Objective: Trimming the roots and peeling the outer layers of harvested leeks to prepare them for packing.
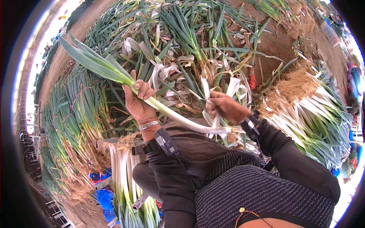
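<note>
First, nearest: one dark patterned top (262, 193), with ribbed dark trousers (190, 150) seen beyond its edge. Two dark wrist devices, one per arm: the left device (166, 142) is strapped beside a silver-coloured bracelet (149, 125); the right device (250, 128) is strapped over a black cuff.

One long green onion (178, 121), held slantwise above the lap: its green leaves are pointed to the upper left, its white end is brought close to the right wrist. Its stalk is encircled by the curled fingers of the left hand (140, 100), just below the leaves. By the closed fingers of the right hand (224, 106), a strip of pale skin (206, 89) is grasped.

One bundle of white stalks (123, 176), placed left of the knee, leaves downward; blue plastic (104, 199) is found beside it.

One pile of white-stalked onions (311, 114), laid at right, its brown roots (296, 87) bunched together.

One stack of green onions (81, 117), ranged at left.

Farther off, one heap of loose leaves (125, 34), mixed with pale scraps and spread over brown ground (279, 45).
</note>
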The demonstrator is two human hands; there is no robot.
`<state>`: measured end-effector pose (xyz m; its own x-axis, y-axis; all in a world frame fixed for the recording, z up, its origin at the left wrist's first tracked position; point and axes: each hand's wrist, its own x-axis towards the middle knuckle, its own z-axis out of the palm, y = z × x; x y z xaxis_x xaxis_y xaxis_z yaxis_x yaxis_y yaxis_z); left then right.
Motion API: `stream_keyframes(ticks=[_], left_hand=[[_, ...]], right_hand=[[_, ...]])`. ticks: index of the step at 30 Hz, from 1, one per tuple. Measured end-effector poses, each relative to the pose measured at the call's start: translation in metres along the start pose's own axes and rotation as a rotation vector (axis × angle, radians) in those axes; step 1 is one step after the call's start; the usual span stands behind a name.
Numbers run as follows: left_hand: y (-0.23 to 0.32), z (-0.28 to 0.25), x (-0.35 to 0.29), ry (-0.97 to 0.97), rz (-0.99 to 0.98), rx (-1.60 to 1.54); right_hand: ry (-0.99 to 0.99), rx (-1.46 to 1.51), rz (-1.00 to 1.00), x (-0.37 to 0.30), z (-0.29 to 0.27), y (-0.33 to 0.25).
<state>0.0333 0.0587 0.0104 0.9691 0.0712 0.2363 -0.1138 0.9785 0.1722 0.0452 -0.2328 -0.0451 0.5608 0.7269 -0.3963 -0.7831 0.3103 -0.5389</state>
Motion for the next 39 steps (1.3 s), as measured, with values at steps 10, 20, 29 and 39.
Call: stream_keyframes(ticks=[10,20,29,39], left_hand=[[0.002,0.004,-0.004,0.09,0.046,0.115],[0.0,-0.003,-0.002,0.268,0.155,0.196],[-0.001,-0.009,-0.003,0.453,0.222,0.225],[-0.002,-0.007,-0.003,0.543,0.261,0.246]], right_hand=[[0.776,-1.775,-0.676,-0.019,-0.051,-0.065],[-0.09,-1.52,-0.611,-0.057,0.02,0.025],[0.079,-1.569,-0.867,-0.056,0.01,0.035],[0.143,-1.574,-0.929,-0.047,0.016,0.029]])
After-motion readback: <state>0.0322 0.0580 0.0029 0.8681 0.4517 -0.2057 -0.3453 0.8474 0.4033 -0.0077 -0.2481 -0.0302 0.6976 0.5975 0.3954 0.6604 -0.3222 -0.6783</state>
